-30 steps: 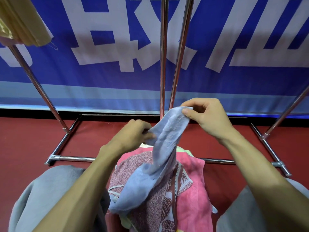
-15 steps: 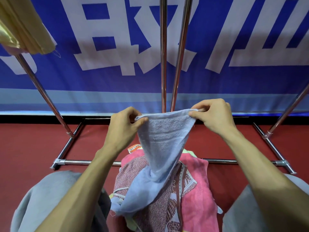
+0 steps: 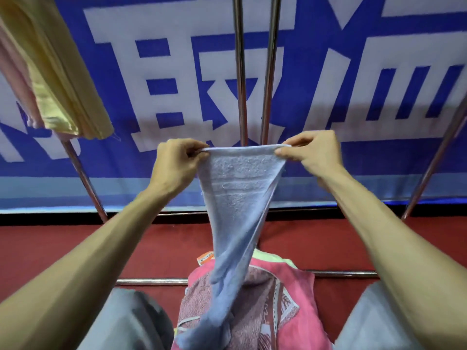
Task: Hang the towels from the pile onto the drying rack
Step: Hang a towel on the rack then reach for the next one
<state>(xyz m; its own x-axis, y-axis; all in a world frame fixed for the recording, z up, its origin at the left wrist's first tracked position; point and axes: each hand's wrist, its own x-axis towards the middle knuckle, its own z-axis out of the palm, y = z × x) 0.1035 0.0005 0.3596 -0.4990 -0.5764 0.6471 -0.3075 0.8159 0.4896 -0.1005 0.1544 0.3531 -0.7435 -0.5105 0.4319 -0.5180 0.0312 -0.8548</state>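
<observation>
The left hand [image 3: 177, 160] and right hand [image 3: 313, 155] pinch 2 corners of the towel [image 3: 237, 188] (thin grips), so its tail snagging the pile [image 3: 285, 306] could pull it free.

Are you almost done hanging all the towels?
Not yet. Done: a yellow towel hangs at the upper left on the drying rack. In hand: the left hand and right hand pinch the top corners of a blue towel, its tail down on the pile. Left: that one, plus the pile, a pink towel on top, more beneath.
</observation>
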